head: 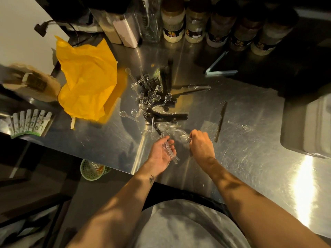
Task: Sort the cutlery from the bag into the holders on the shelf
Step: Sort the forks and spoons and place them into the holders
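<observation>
A pile of cutlery [155, 102], clear plastic spoons mixed with black forks and knives, lies on the steel counter [250, 158]. The yellow bag [86, 81] lies crumpled to the pile's left. My left hand [162, 154] is palm up at the pile's near edge and holds a bundle of clear spoons [170, 152]. Just to its right, my right hand [201, 144] pinches a clear spoon [184, 138] at the edge of the pile. A lone black knife [221, 120] and a lone clear spoon [241, 125] lie to the right.
Several jars [197, 24] line the back of the counter. A light blue frame [220, 70] lies before them. A grey container [308, 126] sits at the right edge. A paper cup stack [26, 122] stands at the left and a green basket [93, 170] sits below the counter.
</observation>
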A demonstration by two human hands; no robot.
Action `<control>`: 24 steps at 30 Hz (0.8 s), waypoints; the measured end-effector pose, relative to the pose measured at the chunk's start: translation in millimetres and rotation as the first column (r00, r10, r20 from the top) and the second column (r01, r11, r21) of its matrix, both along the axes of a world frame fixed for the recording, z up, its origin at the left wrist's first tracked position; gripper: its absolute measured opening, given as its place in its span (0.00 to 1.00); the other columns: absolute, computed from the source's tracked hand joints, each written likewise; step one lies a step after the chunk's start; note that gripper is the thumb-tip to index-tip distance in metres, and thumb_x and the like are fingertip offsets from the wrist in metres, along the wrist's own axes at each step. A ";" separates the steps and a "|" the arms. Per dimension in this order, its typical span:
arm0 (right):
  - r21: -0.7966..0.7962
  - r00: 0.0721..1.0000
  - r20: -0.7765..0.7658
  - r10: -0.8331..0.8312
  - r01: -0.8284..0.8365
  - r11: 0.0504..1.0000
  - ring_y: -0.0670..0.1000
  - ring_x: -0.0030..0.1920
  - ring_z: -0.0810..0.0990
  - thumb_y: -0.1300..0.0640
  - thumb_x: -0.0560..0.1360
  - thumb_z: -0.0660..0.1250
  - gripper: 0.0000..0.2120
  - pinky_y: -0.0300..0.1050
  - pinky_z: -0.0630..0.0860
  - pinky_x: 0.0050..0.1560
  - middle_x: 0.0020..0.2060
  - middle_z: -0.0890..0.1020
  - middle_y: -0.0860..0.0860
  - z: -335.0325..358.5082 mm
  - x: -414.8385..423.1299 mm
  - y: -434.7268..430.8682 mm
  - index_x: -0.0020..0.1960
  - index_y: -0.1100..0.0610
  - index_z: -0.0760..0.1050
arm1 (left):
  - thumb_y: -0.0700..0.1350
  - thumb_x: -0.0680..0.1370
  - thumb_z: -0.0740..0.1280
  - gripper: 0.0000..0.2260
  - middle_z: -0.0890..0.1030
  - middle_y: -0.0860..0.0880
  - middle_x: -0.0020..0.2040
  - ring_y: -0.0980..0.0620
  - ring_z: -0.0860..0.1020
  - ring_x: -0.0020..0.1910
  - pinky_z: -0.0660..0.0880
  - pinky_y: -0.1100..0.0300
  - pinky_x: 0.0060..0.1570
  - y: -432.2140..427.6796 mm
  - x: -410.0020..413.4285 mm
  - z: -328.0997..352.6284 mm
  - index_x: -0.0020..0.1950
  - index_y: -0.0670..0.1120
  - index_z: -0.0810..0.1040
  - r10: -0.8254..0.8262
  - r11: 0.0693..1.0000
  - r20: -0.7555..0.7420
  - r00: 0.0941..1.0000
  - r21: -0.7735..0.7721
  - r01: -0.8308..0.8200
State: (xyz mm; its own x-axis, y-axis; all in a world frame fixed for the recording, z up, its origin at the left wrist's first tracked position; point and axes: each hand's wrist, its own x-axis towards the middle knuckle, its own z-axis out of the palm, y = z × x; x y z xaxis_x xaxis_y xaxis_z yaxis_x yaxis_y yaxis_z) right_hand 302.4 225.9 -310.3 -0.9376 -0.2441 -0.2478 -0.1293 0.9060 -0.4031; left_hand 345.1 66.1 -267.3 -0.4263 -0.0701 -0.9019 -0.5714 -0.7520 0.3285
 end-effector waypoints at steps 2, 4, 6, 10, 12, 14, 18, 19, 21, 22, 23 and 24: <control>-0.073 0.998 0.045 -0.051 0.054 0.996 0.56 0.48 0.74 0.64 0.78 0.61 0.05 0.53 0.75 0.49 0.47 0.79 0.54 -0.3 3.7 6.8 0.50 0.57 0.74 | 0.43 0.79 0.68 0.03 0.80 0.47 0.38 0.52 0.75 0.35 0.72 0.56 0.42 5.5 -1.8 1.6 0.48 0.44 0.79 0.019 1.000 -0.012 1.000 0.005 -0.018; -0.271 0.970 0.168 -0.176 0.217 0.938 0.54 0.43 0.77 0.61 0.78 0.63 0.05 0.56 0.78 0.44 0.41 0.78 0.50 4.6 8.9 12.4 0.45 0.53 0.72 | 0.45 0.80 0.67 0.05 0.79 0.47 0.38 0.52 0.76 0.36 0.72 0.56 0.43 11.0 -3.9 3.1 0.48 0.45 0.80 0.009 1.000 -0.040 0.999 0.027 -0.008; -0.443 0.926 0.272 -0.262 0.363 0.820 0.51 0.38 0.81 0.59 0.79 0.67 0.05 0.52 0.80 0.39 0.38 0.80 0.48 15.4 14.5 16.8 0.45 0.51 0.73 | 0.48 0.81 0.65 0.09 0.79 0.47 0.39 0.51 0.76 0.36 0.73 0.56 0.44 18.5 -7.1 4.5 0.49 0.44 0.80 -0.001 0.999 -0.075 0.997 0.044 0.005; -0.587 0.899 0.290 -0.327 0.437 0.681 0.41 0.39 0.80 0.63 0.77 0.71 0.04 0.37 0.77 0.43 0.40 0.82 0.46 36.3 23.1 19.4 0.48 0.56 0.77 | 0.56 0.82 0.63 0.17 0.80 0.45 0.42 0.49 0.79 0.41 0.74 0.54 0.47 32.4 -16.0 9.2 0.57 0.43 0.78 -0.077 0.996 -0.104 0.992 0.035 0.081; -0.605 0.892 0.339 -0.299 0.450 0.656 0.42 0.37 0.80 0.57 0.76 0.74 0.06 0.35 0.77 0.41 0.38 0.83 0.47 44.5 28.0 21.5 0.47 0.54 0.77 | 0.60 0.81 0.63 0.20 0.82 0.44 0.45 0.48 0.81 0.42 0.76 0.54 0.47 42.1 -22.4 14.6 0.58 0.43 0.78 -0.136 0.990 -0.110 0.985 0.027 0.140; -0.590 0.904 0.330 -0.273 0.423 0.687 0.40 0.35 0.78 0.54 0.76 0.75 0.08 0.32 0.74 0.38 0.37 0.81 0.47 48.0 33.2 20.1 0.45 0.50 0.75 | 0.60 0.80 0.66 0.22 0.82 0.44 0.48 0.48 0.81 0.44 0.77 0.53 0.51 48.5 -26.3 16.4 0.61 0.43 0.78 -0.110 0.992 -0.127 0.986 0.051 0.118; -0.542 0.936 0.228 -0.269 0.351 0.764 0.36 0.37 0.76 0.54 0.79 0.71 0.06 0.28 0.70 0.39 0.38 0.77 0.43 48.9 36.7 23.7 0.45 0.48 0.75 | 0.51 0.81 0.69 0.10 0.82 0.48 0.43 0.51 0.79 0.43 0.74 0.58 0.49 62.0 -32.6 7.1 0.55 0.45 0.80 -0.199 0.980 -0.138 0.970 -0.009 0.200; -0.536 0.938 0.227 -0.262 0.345 0.770 0.35 0.38 0.76 0.55 0.79 0.70 0.04 0.29 0.70 0.39 0.38 0.76 0.42 49.2 35.4 27.3 0.47 0.49 0.76 | 0.46 0.81 0.69 0.05 0.81 0.48 0.41 0.52 0.78 0.43 0.74 0.60 0.47 67.5 -35.3 4.0 0.51 0.46 0.79 -0.216 0.976 -0.149 0.965 -0.018 0.216; -0.525 0.944 0.221 -0.245 0.327 0.786 0.37 0.40 0.76 0.57 0.79 0.70 0.02 0.29 0.71 0.42 0.41 0.77 0.43 48.7 34.1 30.2 0.51 0.52 0.80 | 0.40 0.82 0.66 0.05 0.79 0.49 0.39 0.53 0.77 0.40 0.74 0.62 0.42 70.8 -38.4 -0.4 0.47 0.46 0.78 -0.214 0.977 -0.154 0.965 -0.051 0.208; -0.519 0.953 0.193 -0.235 0.302 0.800 0.39 0.41 0.76 0.57 0.79 0.71 0.04 0.30 0.72 0.44 0.42 0.78 0.44 47.4 33.5 32.1 0.53 0.53 0.81 | 0.40 0.83 0.64 0.06 0.79 0.49 0.38 0.54 0.77 0.39 0.74 0.63 0.40 71.9 -40.5 -1.8 0.47 0.47 0.78 -0.208 0.978 -0.149 0.967 -0.059 0.202; -0.525 0.959 0.168 -0.229 0.283 0.802 0.41 0.43 0.76 0.57 0.78 0.72 0.04 0.32 0.74 0.47 0.43 0.78 0.44 45.3 32.6 33.1 0.53 0.54 0.82 | 0.41 0.83 0.64 0.06 0.79 0.49 0.38 0.54 0.77 0.37 0.74 0.63 0.39 70.6 -42.3 -2.4 0.47 0.47 0.77 -0.199 0.980 -0.149 0.969 -0.057 0.192; -0.535 0.958 0.159 -0.239 0.287 0.794 0.42 0.44 0.78 0.55 0.78 0.72 0.05 0.34 0.76 0.48 0.44 0.79 0.45 43.6 30.9 36.1 0.52 0.54 0.83 | 0.43 0.84 0.64 0.06 0.78 0.49 0.38 0.55 0.77 0.36 0.73 0.63 0.38 71.1 -44.3 -3.9 0.47 0.47 0.77 -0.198 0.980 -0.149 0.969 -0.057 0.191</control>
